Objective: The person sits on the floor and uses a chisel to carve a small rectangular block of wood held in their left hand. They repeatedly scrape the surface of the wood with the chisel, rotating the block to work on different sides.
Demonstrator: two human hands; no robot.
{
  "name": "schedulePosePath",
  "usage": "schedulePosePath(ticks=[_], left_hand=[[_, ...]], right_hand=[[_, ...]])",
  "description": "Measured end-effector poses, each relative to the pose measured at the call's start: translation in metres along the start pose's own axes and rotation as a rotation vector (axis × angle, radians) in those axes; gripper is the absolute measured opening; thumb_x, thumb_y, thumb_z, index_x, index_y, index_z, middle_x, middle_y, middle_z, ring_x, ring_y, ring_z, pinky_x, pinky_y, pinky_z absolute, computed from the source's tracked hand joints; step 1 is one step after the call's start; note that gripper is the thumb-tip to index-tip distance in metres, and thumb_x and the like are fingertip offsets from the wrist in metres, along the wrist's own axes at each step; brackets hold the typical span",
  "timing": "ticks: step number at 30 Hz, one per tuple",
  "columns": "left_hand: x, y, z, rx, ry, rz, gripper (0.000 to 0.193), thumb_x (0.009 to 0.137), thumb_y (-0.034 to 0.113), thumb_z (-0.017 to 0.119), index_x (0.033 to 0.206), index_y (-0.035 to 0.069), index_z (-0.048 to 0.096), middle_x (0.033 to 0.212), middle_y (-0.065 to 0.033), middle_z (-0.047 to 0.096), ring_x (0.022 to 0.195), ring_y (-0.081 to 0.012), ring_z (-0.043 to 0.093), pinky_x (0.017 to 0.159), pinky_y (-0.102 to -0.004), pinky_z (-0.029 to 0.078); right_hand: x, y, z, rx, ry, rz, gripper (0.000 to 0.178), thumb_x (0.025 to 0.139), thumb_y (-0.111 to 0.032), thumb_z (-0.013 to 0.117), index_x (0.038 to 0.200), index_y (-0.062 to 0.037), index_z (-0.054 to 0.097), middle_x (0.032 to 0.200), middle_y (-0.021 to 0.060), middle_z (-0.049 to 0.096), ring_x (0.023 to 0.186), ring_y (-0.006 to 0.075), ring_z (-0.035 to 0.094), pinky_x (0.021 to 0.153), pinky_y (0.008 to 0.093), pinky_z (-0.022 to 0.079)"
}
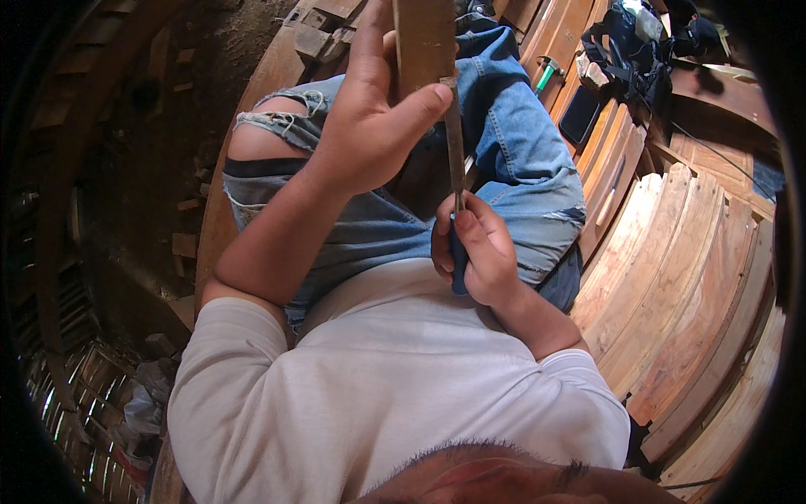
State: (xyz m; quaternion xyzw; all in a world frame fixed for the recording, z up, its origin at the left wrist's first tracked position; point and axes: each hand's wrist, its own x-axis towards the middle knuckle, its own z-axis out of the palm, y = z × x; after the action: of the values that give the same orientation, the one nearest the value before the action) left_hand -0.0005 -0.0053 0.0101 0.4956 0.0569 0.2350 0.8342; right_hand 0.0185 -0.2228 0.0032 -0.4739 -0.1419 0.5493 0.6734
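My left hand (361, 126) is closed round a brown wooden piece (426, 46), held up over my lap at the top middle. Its thumb reaches across to the wood's lower right corner. Lower and to the right, my right hand (480, 248) grips the dark blue handle of a long, narrow steel tool (454, 147). The tool's flat, brownish blade points away from me, and its tip lies against the wood's right edge beside my left thumb. Whether it is a file or a chisel I cannot tell. The wood's far end runs out of the picture.
On the right lie curved wooden slats (672, 277) in a row. Beyond them are a black phone (579, 116), a green-handled hammer-like tool (546, 76) and a dark strapped bag (630, 42). Wood offcuts (312, 40) sit at the far left of my knees, in torn jeans (504, 126).
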Motion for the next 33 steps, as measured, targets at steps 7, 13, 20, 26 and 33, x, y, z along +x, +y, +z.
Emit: schedulePosePath(ticks=[7,13,20,26,33], left_hand=[[0.001,0.008,-0.001,0.147,-0.037,-0.030,0.113,0.093,0.000,0.068,0.163,0.016,-0.019,0.126,-0.0127,0.050,0.103,-0.0195,0.061,0.090,-0.0344,0.053],[0.000,0.004,-0.003,0.158,-0.036,-0.048,0.110,0.093,0.002,0.068,0.164,0.016,-0.016,0.123,-0.0125,0.050,0.103,-0.0200,0.062,0.090,-0.0351,0.054],[-0.004,-0.003,-0.002,0.321,-0.008,0.035,0.092,0.099,0.012,0.066,0.163,0.014,0.000,0.116,-0.0124,0.056,0.099,-0.0168,0.063,0.084,-0.0327,0.057],[-0.005,0.002,0.006,0.312,0.037,-0.003,0.091,0.098,0.006,0.066,0.162,0.012,0.001,0.112,-0.0107,0.056,0.097,-0.0144,0.061,0.084,-0.0300,0.055],[-0.010,0.003,0.020,0.329,0.074,-0.021,0.083,0.101,0.009,0.063,0.161,0.011,0.006,0.110,-0.0087,0.057,0.094,-0.0116,0.060,0.081,-0.0257,0.051]], right_hand=[[-0.002,-0.002,-0.001,0.040,-0.008,0.031,0.032,0.111,-0.038,0.046,0.107,-0.0078,0.053,0.077,0.0006,0.052,0.061,0.0091,0.051,0.051,0.0238,0.042],[-0.002,0.002,-0.001,0.072,0.001,0.038,0.028,0.111,-0.035,0.046,0.110,-0.0076,0.054,0.078,0.0007,0.053,0.061,0.0092,0.051,0.051,0.0240,0.042],[-0.003,0.005,0.001,0.046,0.043,0.049,0.028,0.111,-0.035,0.046,0.109,-0.0081,0.053,0.079,0.0008,0.053,0.061,0.0097,0.051,0.051,0.0248,0.042],[0.000,0.000,0.000,0.039,0.019,0.047,0.030,0.111,-0.036,0.046,0.107,-0.0073,0.052,0.078,0.0018,0.053,0.061,0.0107,0.052,0.052,0.0259,0.043],[-0.001,-0.002,0.006,0.017,0.077,0.020,0.030,0.111,-0.035,0.045,0.107,-0.0066,0.052,0.076,0.0018,0.054,0.061,0.0112,0.052,0.054,0.0264,0.043]])
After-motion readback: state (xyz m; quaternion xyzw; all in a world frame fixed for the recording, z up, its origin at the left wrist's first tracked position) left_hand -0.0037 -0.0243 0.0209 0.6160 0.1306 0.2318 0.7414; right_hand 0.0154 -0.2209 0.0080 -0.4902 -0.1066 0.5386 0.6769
